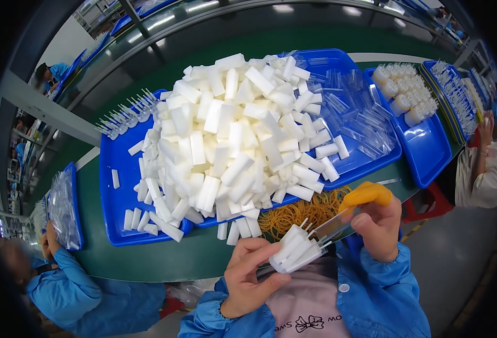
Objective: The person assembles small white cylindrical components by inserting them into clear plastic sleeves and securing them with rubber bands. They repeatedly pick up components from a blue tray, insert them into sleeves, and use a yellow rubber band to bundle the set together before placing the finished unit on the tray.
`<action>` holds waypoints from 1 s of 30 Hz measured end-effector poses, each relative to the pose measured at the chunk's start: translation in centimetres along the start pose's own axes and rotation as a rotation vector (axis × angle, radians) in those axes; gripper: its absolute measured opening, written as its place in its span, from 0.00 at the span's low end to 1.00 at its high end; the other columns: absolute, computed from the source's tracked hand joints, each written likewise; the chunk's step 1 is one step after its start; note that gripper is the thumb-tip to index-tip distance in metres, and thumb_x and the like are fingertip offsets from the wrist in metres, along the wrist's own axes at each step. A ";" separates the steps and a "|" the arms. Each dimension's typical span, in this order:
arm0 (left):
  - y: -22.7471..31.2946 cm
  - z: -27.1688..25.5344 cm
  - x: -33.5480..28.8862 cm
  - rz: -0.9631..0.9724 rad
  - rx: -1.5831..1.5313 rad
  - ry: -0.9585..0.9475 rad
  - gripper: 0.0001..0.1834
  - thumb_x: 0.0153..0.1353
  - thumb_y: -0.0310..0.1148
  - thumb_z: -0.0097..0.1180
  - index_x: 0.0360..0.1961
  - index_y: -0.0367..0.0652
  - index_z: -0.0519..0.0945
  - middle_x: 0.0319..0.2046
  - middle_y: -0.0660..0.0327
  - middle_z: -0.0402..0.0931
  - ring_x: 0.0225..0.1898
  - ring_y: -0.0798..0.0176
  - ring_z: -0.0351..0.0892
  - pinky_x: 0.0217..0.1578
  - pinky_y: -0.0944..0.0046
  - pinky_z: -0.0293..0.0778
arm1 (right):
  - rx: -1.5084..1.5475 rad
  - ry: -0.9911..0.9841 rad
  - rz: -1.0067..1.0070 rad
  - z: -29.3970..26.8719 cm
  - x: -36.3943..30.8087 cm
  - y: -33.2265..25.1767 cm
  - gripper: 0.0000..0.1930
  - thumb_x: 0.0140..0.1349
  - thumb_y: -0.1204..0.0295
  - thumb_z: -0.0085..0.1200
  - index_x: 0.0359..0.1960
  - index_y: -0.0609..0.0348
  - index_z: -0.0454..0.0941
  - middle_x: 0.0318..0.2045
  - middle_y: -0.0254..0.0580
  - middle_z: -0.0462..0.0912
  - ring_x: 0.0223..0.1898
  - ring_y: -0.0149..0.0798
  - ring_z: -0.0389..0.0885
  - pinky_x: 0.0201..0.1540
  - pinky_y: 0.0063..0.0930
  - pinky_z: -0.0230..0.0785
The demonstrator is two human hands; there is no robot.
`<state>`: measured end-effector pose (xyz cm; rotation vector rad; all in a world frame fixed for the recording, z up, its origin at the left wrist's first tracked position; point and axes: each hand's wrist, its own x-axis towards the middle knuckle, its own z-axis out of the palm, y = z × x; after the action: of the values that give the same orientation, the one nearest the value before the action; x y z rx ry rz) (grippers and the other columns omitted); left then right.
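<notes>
In front of my chest, my left hand [247, 280] is closed around a white pronged holder [298, 252] with white foam blocks set in it, its thin prongs pointing up to the right. My right hand [379, 224], with yellow finger covers [366, 195], pinches a clear plastic piece [330, 227] close to the holder's pronged end. Whether the piece touches the prongs, I cannot tell. Just beyond both hands lies a heap of tan rubber bands [279, 221]. A large pile of white foam blocks [226, 141] rises behind them.
Blue trays [116, 217] bear the foam pile and clear plastic pieces [352, 115]. White pronged parts [127, 117] stand at the far left edge. Another blue tray [428, 147] with bundled white parts [406, 93] sits right. Co-workers [71, 287] work on both sides; a red stool [431, 205] is at right.
</notes>
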<state>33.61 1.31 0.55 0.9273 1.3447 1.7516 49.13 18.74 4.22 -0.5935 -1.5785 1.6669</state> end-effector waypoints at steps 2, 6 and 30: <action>0.0 0.0 -0.1 0.013 0.022 0.002 0.28 0.45 0.29 0.70 0.49 0.33 0.76 0.43 0.54 0.67 0.43 0.62 0.69 0.43 0.67 0.69 | 0.023 -0.026 -0.009 0.0 0.0 0.2 0.13 0.52 0.80 0.57 0.40 0.70 0.74 0.33 0.43 0.78 0.34 0.30 0.76 0.42 0.23 0.68; 0.1 0.1 0.0 0.005 0.021 0.013 0.28 0.44 0.29 0.70 0.48 0.33 0.76 0.43 0.54 0.68 0.42 0.63 0.69 0.42 0.68 0.68 | 0.012 0.028 -0.015 0.1 0.0 0.4 0.14 0.52 0.78 0.59 0.41 0.70 0.74 0.33 0.43 0.79 0.34 0.30 0.77 0.42 0.23 0.69; 0.7 0.1 0.5 0.037 0.147 -0.222 0.23 0.52 0.29 0.63 0.50 0.39 0.75 0.44 0.54 0.61 0.43 0.61 0.65 0.46 0.65 0.62 | -0.034 -0.116 -0.016 0.3 0.2 -0.2 0.13 0.49 0.79 0.61 0.38 0.68 0.77 0.29 0.39 0.78 0.31 0.30 0.76 0.38 0.22 0.67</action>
<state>33.34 1.60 1.33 1.1974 1.3299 1.5401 48.78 18.72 4.45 -0.5078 -1.6926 1.6919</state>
